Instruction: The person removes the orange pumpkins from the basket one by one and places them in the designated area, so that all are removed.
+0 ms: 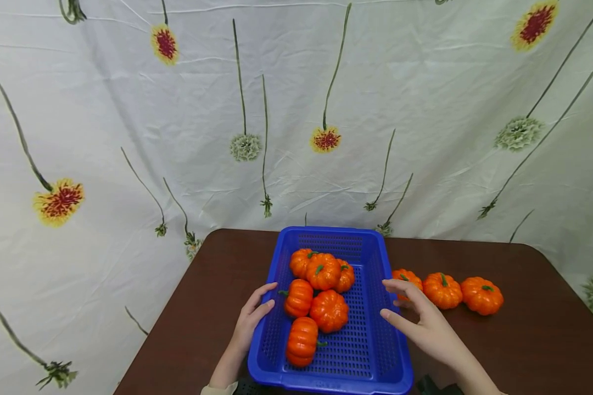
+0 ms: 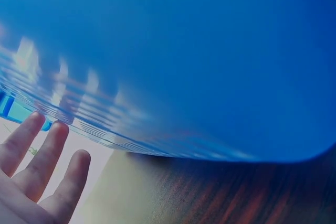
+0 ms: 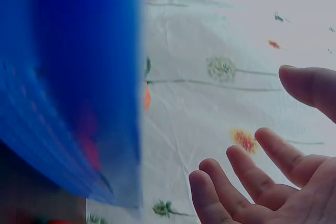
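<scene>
A blue plastic basket (image 1: 356, 356) with mesh sides stands on the dark wooden table. Inside it lie several small orange pumpkins (image 1: 329, 311) with green stems, mostly toward its left half. My left hand (image 1: 247, 321) is at the basket's left rim, fingertips and thumb over the edge in the head view. The left wrist view shows its fingers (image 2: 52, 150) extended close beside the basket wall (image 2: 173, 51). On the other side, my right hand (image 1: 427, 326) hovers by the right rim with fingers spread, holding nothing. Its fingers (image 3: 252, 177) are apart from the basket in the right wrist view.
A row of three more pumpkins (image 1: 482, 295) sits on the table (image 1: 538, 340) right of the basket; the nearest is partly hidden by the basket and my right hand. Behind the table hangs a white cloth (image 1: 286, 175) printed with flowers.
</scene>
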The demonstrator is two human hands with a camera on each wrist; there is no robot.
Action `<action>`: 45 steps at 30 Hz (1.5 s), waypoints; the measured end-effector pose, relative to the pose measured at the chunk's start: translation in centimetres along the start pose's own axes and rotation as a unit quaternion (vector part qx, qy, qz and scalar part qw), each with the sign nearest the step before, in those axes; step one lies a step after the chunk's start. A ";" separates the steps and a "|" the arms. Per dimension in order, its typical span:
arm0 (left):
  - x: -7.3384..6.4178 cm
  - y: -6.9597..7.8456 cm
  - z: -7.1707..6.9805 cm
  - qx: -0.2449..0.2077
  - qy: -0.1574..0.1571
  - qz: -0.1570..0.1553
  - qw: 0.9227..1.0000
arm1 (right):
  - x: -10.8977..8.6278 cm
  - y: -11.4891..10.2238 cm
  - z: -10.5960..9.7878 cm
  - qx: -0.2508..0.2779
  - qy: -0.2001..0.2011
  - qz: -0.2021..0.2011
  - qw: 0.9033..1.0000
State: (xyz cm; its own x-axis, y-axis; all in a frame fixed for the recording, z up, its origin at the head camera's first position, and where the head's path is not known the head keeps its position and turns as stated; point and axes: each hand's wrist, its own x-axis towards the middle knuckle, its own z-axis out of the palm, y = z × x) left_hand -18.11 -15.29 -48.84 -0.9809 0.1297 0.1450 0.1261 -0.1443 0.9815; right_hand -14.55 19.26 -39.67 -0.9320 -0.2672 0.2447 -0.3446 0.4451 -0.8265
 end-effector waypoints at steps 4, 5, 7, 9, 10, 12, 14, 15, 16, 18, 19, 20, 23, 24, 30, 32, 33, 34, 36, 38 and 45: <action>0.0 0.0 0.0 -0.005 -0.001 0.002 1.000 | -0.3 -0.3 0.8 -0.002 -0.005 -0.017 1.000; 0.0 0.0 0.0 -0.004 -0.002 0.003 1.000 | -0.3 -0.3 1.0 -0.003 -0.006 -0.019 1.000; -0.1 0.0 0.0 -0.005 -0.001 0.004 1.000 | -0.5 -0.5 1.4 -0.001 -0.008 -0.020 1.000; 0.0 0.0 0.0 -0.004 0.001 0.004 1.000 | -0.6 -0.7 1.7 -0.002 -0.008 -0.025 1.000; -0.1 0.0 0.0 -0.003 0.002 0.005 1.000 | -0.6 -0.7 1.9 -0.002 -0.007 -0.028 1.000; 0.0 0.0 0.0 -0.005 0.003 0.003 1.000 | -0.7 -0.9 2.3 -0.002 -0.006 -0.034 0.999; 0.0 0.0 0.0 -0.006 0.003 0.003 1.000 | -0.8 -1.0 2.8 -0.002 -0.004 -0.041 0.999; 0.0 0.0 0.0 -0.006 0.002 0.003 1.000 | -0.8 -1.0 3.0 -0.001 -0.003 -0.042 0.999; 0.0 0.0 0.0 -0.007 0.002 0.003 1.000 | -0.9 -1.1 3.3 0.002 -0.003 -0.043 0.999; 0.0 0.0 0.0 -0.007 0.003 0.002 1.000 | -1.0 -1.2 3.8 0.006 -0.003 -0.043 0.999; 0.0 0.0 0.0 -0.005 0.003 0.003 1.000 | -1.0 -1.2 4.0 0.009 -0.003 -0.044 0.999; 0.0 0.0 0.0 -0.004 0.003 0.003 1.000 | -1.0 -1.3 4.3 0.012 -0.002 -0.043 0.999; 0.0 0.1 0.0 -0.004 0.002 0.004 1.000 | -1.1 -1.6 5.0 0.015 -0.001 -0.034 0.999; 0.0 0.1 0.0 -0.004 0.002 0.004 1.000 | -1.1 -1.7 5.2 0.017 0.000 -0.028 0.999; 0.1 0.0 0.0 -0.010 0.001 0.002 1.000 | -1.1 -2.6 6.5 0.034 -0.002 0.021 0.999; 0.1 0.0 0.0 -0.011 0.000 0.002 1.000 | -1.1 -2.8 7.0 0.043 -0.003 0.034 0.998; 0.1 0.0 0.0 -0.011 0.001 0.003 1.000 | -1.1 -2.9 7.2 0.045 -0.004 0.038 0.998; 0.1 0.0 0.0 -0.011 0.000 0.004 1.000 | -1.1 -3.1 7.5 0.048 -0.003 0.040 0.998; 0.1 0.0 0.0 -0.011 0.001 0.003 1.000 | -1.1 -3.3 8.1 0.049 -0.002 0.038 0.998; 0.1 0.0 0.1 -0.010 0.002 0.004 1.000 | -1.1 -3.5 8.7 0.044 -0.004 0.032 0.999; 0.1 0.1 0.0 -0.005 0.006 0.005 1.000 | -0.8 -4.0 10.4 0.025 -0.005 0.012 1.000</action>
State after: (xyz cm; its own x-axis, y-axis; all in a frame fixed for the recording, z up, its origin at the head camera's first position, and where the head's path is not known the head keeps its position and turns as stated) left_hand -18.20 -15.26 -48.76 -0.9814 0.1162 0.1525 0.1337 -0.1552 0.9788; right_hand -11.26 8.82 -41.82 -0.9387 -0.2655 0.2199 -0.3160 0.4082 -0.8564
